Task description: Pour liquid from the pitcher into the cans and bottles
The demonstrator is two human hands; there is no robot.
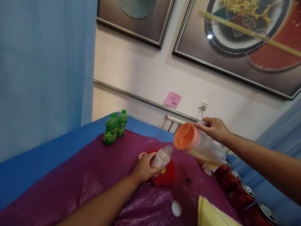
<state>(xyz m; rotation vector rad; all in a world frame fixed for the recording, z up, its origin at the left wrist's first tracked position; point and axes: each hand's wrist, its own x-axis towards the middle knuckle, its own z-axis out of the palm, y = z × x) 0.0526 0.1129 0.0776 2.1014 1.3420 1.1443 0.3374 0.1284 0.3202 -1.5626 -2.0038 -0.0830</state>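
My left hand [144, 168] is wrapped round a small clear bottle [161, 158], which leans to the right with its mouth uncapped. Under the bottle lies a red scalloped dish [169, 175]. My right hand [215, 128] grips the handle of a clear plastic pitcher [208, 149] with an orange lid [185, 136]. The pitcher is tipped to the left, its lid close to the bottle's mouth, and a thin stream seems to run between them. Pale liquid shows inside the pitcher. A white cap [176, 208] lies on the purple sheet in front of the dish.
Two green bottles [111, 129] stand at the back left of the purple plastic sheet [94, 175]. Several red cans [241, 194] line the right side. A folded yellow cloth [213, 213] lies at the front right. A metal rail [141, 99] runs along the wall behind.
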